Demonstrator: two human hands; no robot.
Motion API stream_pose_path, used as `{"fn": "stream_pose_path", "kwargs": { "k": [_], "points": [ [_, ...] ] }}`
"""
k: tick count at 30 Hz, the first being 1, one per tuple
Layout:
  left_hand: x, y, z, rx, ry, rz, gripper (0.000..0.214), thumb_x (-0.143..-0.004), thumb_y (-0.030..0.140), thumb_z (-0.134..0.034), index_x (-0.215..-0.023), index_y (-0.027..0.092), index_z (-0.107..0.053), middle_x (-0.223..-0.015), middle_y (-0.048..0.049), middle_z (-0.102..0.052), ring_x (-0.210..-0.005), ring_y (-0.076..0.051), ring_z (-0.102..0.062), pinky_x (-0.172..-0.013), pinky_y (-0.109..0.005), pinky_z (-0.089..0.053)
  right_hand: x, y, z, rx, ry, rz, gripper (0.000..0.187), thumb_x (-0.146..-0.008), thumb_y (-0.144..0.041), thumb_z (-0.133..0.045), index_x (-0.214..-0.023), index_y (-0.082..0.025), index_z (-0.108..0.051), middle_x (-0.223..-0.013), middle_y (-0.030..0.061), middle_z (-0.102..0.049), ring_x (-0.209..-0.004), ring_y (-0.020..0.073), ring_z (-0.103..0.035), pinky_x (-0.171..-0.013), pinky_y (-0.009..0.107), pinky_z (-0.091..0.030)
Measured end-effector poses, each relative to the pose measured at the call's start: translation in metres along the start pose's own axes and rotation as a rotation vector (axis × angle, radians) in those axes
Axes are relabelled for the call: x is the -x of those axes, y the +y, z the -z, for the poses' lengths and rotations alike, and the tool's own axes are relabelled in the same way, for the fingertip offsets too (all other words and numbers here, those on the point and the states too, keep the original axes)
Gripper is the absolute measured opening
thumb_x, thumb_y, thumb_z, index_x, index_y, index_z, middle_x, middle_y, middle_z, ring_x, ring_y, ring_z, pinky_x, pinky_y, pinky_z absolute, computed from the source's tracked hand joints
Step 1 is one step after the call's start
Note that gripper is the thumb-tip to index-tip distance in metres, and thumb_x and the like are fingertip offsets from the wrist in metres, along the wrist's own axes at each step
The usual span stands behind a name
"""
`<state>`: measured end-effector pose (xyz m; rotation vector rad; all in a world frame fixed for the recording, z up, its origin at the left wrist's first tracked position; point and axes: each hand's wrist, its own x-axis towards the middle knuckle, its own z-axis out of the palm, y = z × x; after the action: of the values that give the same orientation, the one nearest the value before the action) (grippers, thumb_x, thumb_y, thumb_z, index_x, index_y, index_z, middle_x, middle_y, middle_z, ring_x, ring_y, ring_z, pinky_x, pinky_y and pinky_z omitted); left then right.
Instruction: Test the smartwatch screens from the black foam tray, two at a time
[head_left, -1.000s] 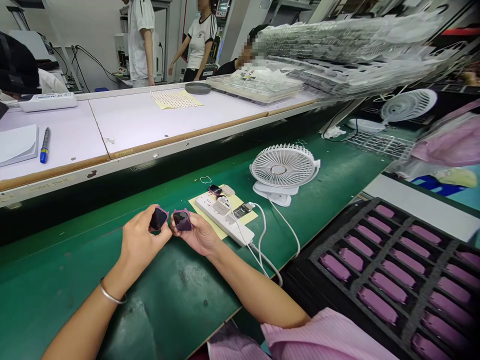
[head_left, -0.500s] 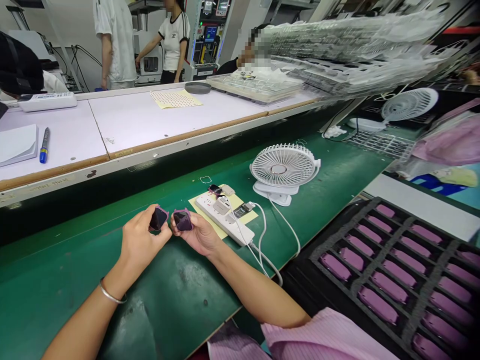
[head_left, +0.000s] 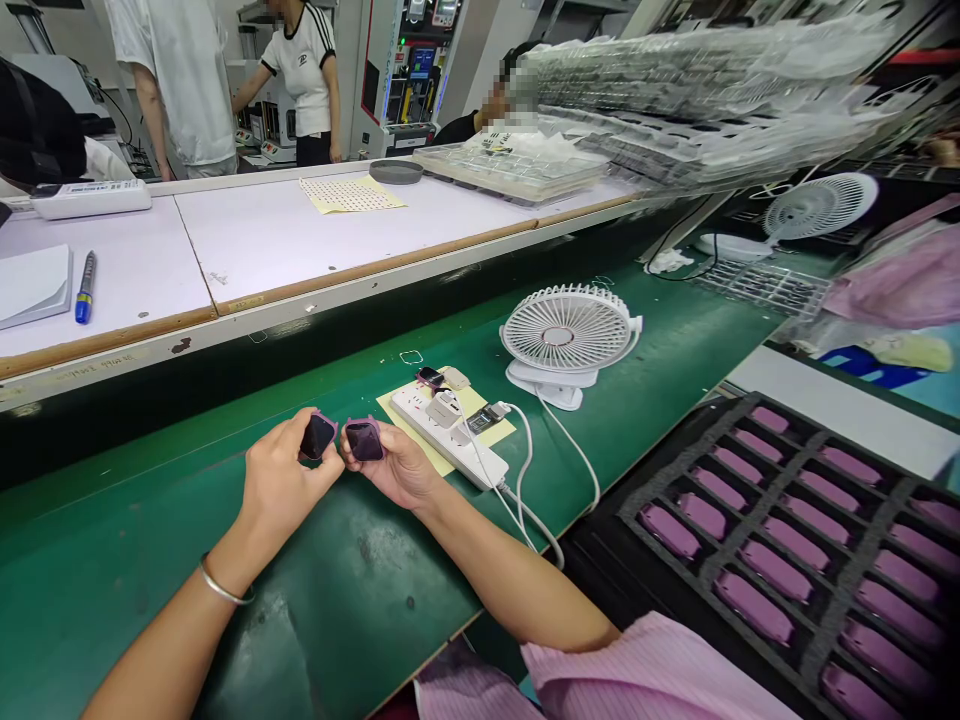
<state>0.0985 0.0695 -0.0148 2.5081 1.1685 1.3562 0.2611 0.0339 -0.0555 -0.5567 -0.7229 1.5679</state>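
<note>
My left hand pinches a small purple-framed device with a dark square screen, which looks like a smartwatch body. Close beside it, my right hand grips a second purple-framed smartwatch body by its edge. Both screens are turned up toward me, side by side above the green mat. Just beyond my right hand lies a white power strip on a yellow sheet, with plugs and white cables. Another small dark-screened device rests at the strip's far end.
A white fan stands behind the power strip. At right, a black foam tray holds several purple pieces. A raised white shelf runs across the back, bearing a pen and stacked clear trays. Two people stand beyond it.
My hands and the two smartwatch bodies keep nearly the same place; the reflection on the right one's screen differs slightly. In the background, the two standing people have shifted left.
</note>
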Motion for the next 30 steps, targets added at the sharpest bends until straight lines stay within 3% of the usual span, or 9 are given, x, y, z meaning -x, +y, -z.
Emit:
{"fn": "stream_pose_path", "kwargs": {
  "k": [30],
  "points": [
    [0.0007, 0.0004, -0.0006, -0.004, 0.007, 0.005, 0.026, -0.077, 0.023, -0.059, -0.098, 0.014, -0.071, -0.074, -0.004, -0.074, -0.06, -0.015, -0.067, -0.06, -0.023, -0.054, -0.0003, 0.0, -0.0001, 0.012, 0.015, -0.005, 0.041, -0.066, -0.049, -0.081, -0.083, -0.012, -0.073, -0.075, 0.0064, -0.064, -0.07, 0.0168, -0.054, -0.061, 0.027, -0.045]
  ]
}}
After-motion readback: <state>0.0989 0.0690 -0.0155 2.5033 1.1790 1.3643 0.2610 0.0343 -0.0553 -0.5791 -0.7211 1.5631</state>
